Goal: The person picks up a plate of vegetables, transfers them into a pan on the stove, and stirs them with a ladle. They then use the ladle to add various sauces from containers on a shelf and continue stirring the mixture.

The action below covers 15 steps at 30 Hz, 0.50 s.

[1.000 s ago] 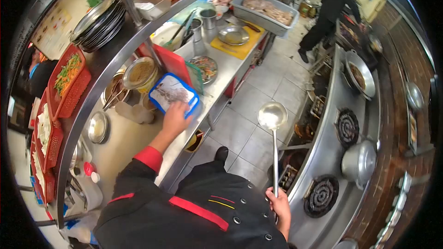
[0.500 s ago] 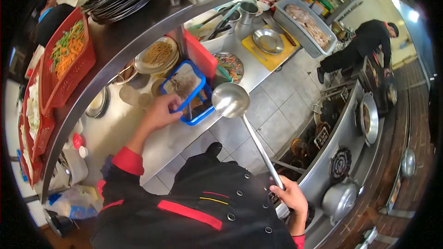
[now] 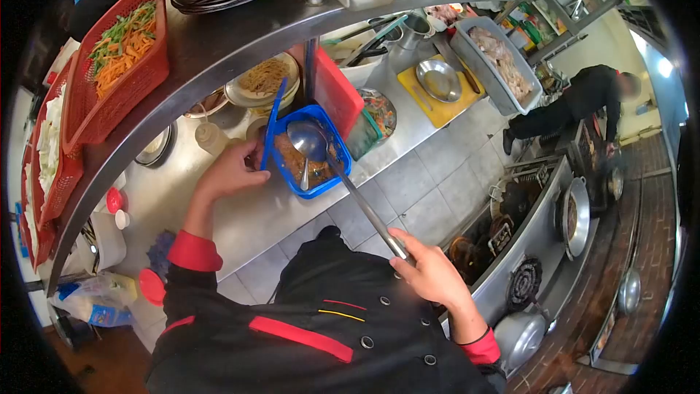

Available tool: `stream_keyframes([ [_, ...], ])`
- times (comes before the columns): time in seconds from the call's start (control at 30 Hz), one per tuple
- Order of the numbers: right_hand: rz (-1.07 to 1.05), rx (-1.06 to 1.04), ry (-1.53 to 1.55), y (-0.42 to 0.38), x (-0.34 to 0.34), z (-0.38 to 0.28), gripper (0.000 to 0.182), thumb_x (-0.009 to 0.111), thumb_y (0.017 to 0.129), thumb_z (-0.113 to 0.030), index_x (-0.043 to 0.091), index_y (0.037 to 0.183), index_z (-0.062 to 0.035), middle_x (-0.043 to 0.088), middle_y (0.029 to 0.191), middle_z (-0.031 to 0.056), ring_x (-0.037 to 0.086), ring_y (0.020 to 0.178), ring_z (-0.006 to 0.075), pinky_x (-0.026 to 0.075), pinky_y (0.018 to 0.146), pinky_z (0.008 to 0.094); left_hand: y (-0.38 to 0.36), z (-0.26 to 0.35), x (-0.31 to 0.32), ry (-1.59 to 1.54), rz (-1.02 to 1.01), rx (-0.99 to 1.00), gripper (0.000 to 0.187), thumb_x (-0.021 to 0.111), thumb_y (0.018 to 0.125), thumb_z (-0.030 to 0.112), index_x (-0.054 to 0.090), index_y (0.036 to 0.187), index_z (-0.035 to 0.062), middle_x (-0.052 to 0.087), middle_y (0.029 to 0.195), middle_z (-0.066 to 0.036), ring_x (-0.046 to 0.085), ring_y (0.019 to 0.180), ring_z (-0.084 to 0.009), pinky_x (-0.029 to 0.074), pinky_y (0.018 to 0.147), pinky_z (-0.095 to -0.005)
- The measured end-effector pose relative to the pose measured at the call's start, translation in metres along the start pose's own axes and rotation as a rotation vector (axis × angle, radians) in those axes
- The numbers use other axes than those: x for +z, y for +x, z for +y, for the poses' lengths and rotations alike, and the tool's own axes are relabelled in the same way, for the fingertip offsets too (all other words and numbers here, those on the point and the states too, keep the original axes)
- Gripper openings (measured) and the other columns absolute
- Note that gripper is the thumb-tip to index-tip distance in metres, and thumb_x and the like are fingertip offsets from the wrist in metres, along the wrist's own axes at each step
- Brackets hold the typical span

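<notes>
My right hand (image 3: pixel 435 268) is closed around the handle of a long metal ladle (image 3: pixel 368 213). The ladle's bowl is inside a blue plastic container (image 3: pixel 343 170) at the counter's edge. Brownish, grainy food (image 3: pixel 286 155) lies in this container, along with a metal spoon (image 3: pixel 305 175). My left hand (image 3: pixel 232 169) grips a blue-rimmed lid (image 3: pixel 273 125), which stands tilted up on edge along the container's left side. Part of the left fingers is hidden behind the lid.
Behind the container stands a red board (image 3: pixel 337 91). Noodles (image 3: pixel 268 76) in a bowl sit behind the lid. A shelf (image 3: pixel 219 51) with red baskets (image 3: pixel 146 66) curves overhead at left. Stoves (image 3: pixel 525 277) are at right; another person (image 3: pixel 576 98) works at the far right.
My right hand has moved forward, bringing the ladle's bowl from beside the container down into it. My left hand has pulled the lid left and tipped it up, uncovering the food.
</notes>
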State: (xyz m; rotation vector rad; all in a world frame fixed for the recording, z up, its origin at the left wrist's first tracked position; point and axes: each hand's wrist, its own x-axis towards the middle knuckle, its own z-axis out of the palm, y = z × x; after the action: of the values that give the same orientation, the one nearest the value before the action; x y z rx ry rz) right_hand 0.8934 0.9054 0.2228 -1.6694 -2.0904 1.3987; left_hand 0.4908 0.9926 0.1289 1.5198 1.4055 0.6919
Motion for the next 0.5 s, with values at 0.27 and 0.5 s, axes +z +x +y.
stream_keyframes([
  [0.27,0.137,-0.188,-0.510,0.025,0.021,0.006,0.053,0.062,0.086,-0.013,0.048,0.138,-0.0134,0.061,0.084,0.0178,0.063,0.073,0.0395,0.052,0.068,0.0514,-0.015,-0.020,0.004,-0.092,0.016,-0.111,0.044,0.079,0.072,0.020,0.058,0.105,0.0005,0.059,0.092,-0.002,0.057,0.081,-0.0116,0.050,0.076,-0.0288],
  [0.5,0.099,-0.276,-0.336,0.019,0.017,0.001,0.052,0.065,0.085,-0.012,0.052,0.135,-0.0082,0.067,0.096,0.0212,0.066,0.084,0.0414,0.053,0.077,0.0480,-0.044,-0.015,0.030,-0.195,0.203,-0.072,0.040,0.075,0.074,0.018,0.057,0.105,0.0013,0.058,0.088,-0.002,0.057,0.080,-0.0124,0.049,0.076,-0.0291],
])
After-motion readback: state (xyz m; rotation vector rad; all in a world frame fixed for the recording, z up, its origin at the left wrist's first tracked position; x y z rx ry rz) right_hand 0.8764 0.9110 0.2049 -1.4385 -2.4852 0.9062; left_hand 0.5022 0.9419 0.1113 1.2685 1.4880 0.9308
